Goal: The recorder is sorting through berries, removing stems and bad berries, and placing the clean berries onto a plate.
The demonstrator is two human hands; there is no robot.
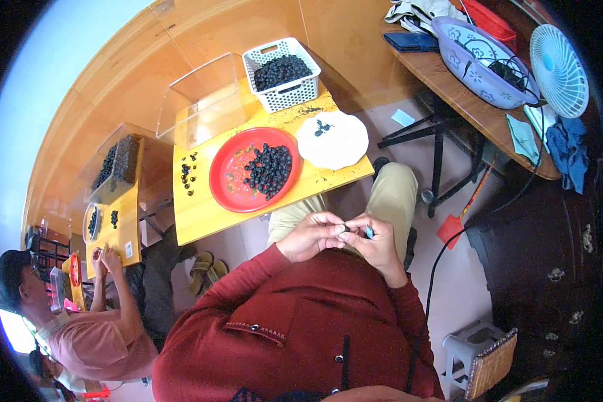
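Observation:
My left hand [311,237] and my right hand [376,245] meet above my lap, fingers pinched together. Between the fingertips is a small dark piece [346,228], mostly hidden. A small blue object [369,232] shows between the fingers of my right hand; its kind is hidden. Just beyond my hands, a round red tray [222,195] on a yellow table [201,228] holds many small black round pieces [271,167], like berries or beads. To its right, a white scalloped plate [338,149] carries several more.
Behind the tray stand a white perforated basket [289,99] of black pieces and a clear bin [204,100]. Loose pieces [189,175] lie at the table's left. A co-worker [90,321] sits at the left. On the right are a wooden table [472,110], fan [559,70], cable [442,258] and stool [472,345].

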